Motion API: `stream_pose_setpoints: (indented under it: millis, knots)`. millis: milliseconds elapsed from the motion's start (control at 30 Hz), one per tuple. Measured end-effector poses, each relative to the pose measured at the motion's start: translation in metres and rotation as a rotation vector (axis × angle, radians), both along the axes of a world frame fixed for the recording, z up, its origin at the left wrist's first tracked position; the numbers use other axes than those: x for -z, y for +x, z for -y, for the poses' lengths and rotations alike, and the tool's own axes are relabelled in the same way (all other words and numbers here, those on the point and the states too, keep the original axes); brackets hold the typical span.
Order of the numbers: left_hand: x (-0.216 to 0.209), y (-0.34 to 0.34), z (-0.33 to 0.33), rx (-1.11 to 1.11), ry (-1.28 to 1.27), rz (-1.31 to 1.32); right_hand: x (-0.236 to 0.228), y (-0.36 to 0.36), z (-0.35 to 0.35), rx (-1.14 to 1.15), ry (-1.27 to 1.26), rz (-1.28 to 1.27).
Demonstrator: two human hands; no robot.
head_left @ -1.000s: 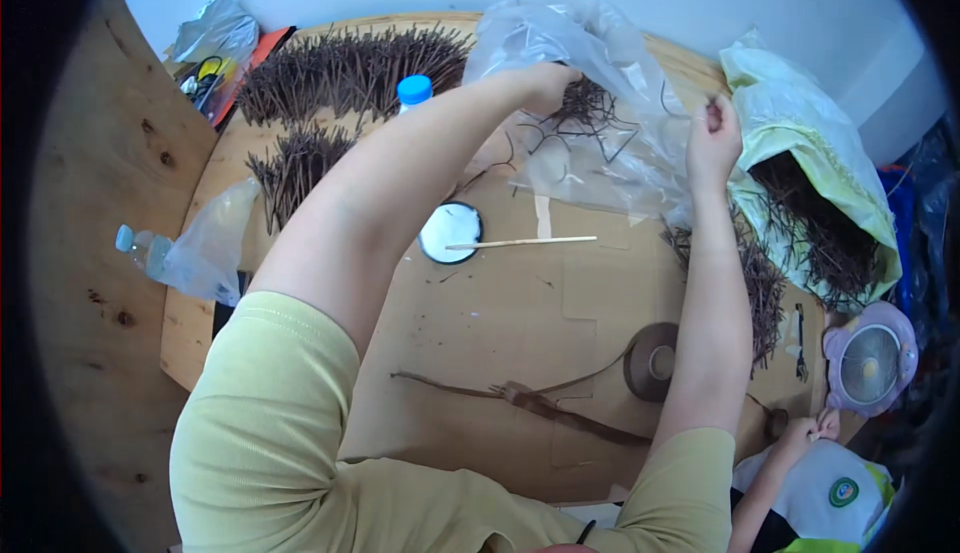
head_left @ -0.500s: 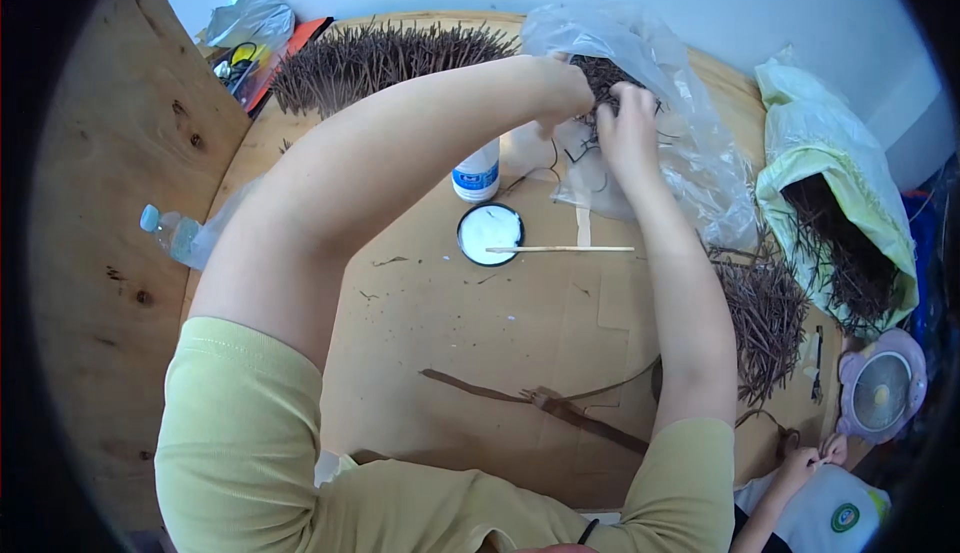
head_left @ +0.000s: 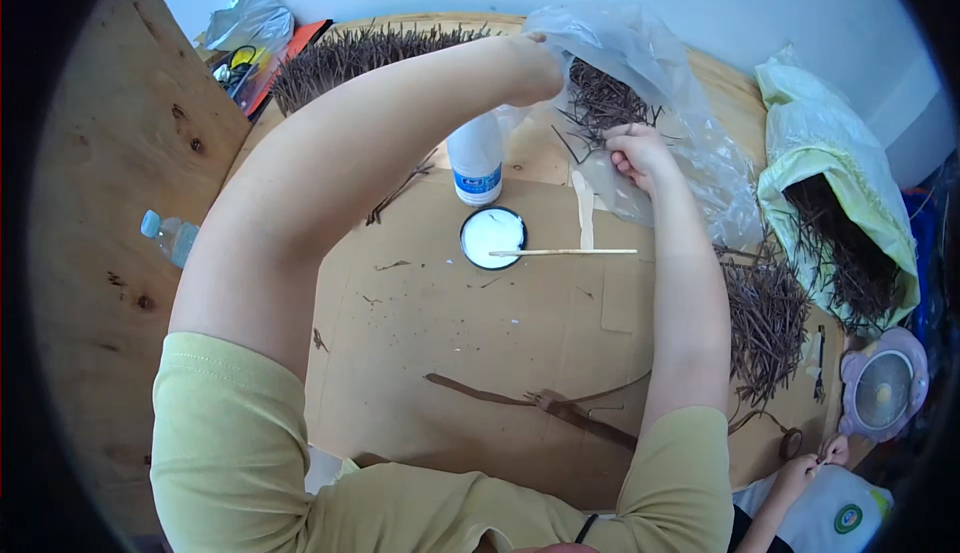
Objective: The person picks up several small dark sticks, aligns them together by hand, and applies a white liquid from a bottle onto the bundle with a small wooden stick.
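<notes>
A clear plastic bag (head_left: 700, 143) lies at the far side of the table, its mouth facing me with thin dark brown twig-like pieces (head_left: 605, 95) inside. My left hand (head_left: 537, 65) is at the left edge of that mouth, against the plastic; its fingers are hidden from view. At the front of the pieces, my right hand (head_left: 640, 156) is closed with its fingers curled in. Whatever it pinches is too small to make out. Several pieces stick out of the bag next to its fingertips.
Below the hands stand a white bottle (head_left: 476, 168) and a round dish of white paste (head_left: 492, 228), a thin stick (head_left: 565, 252) across its rim. Brown bundles (head_left: 765, 323) lie right, near an open sack (head_left: 835, 203). Another person's hands (head_left: 800, 470) show lower right.
My right hand has drawn back toward me from the brown pieces and its fingers have curled. My left hand has shifted left, and the bag's mouth shows more of the pieces.
</notes>
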State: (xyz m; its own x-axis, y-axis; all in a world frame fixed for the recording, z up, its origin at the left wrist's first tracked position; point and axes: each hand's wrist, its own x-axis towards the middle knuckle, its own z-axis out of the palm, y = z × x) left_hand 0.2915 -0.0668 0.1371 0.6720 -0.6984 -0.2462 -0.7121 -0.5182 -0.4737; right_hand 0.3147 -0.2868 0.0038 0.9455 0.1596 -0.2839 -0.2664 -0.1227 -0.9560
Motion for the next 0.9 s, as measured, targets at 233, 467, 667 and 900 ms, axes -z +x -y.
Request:
stream_pose_setpoints:
  millis: [233, 467, 667, 900]
  knots:
    - [-0.051, -0.005, 0.005, -0.092, -0.235, -0.110, 0.008, 0.043, 0.019, 0.296, 0.009, 0.444]
    - [-0.058, 0.008, -0.004, 0.029, -0.555, -0.056, -0.041, 0.000, 0.042, 0.015, -1.080, 0.817]
    - [-0.057, 0.012, -0.007, 0.178, -0.674, -0.078, -0.023, -0.025, 0.024, -0.537, -1.146, 0.648]
    - [-0.077, 0.013, 0.014, -0.034, -0.756, -0.053, -0.029, 0.014, 0.060, 0.190, -0.327, 0.486]
